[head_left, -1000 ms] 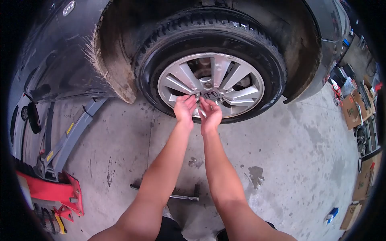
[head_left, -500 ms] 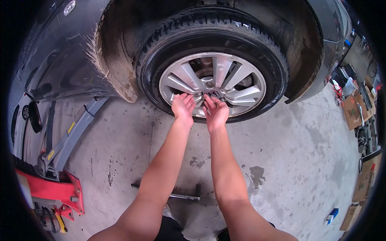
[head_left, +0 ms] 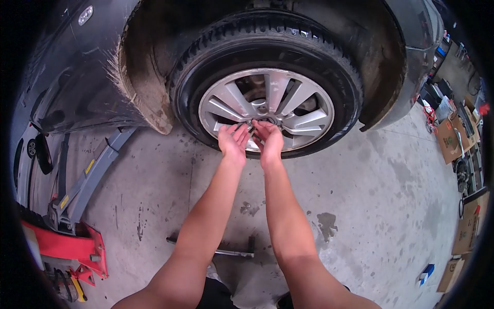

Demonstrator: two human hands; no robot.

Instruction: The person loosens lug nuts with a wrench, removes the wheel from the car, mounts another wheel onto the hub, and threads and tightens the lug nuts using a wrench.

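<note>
A car wheel with a black tire point(head_left: 231, 56) and a silver rim point(head_left: 276, 85) is mounted under the dark car's fender. Both hands are at the lower part of the rim, close together near its hub. My left hand point(head_left: 233, 140) is palm up, its fingers spread loosely near small dark pieces that are too small to make out. Beside it, my right hand point(head_left: 268, 139) has its fingers curled together over the hub area, and what they hold, if anything, is hidden.
A gray lift arm point(head_left: 98, 170) lies left, with a red jack point(head_left: 62, 242) below it. A metal bar tool point(head_left: 234, 253) is on the floor between my arms. Cardboard boxes point(head_left: 450, 139) and a small blue box point(head_left: 426, 275) are at the right.
My right hand has moved left toward my left hand, and its fingers have curled in. The view has shifted slightly.
</note>
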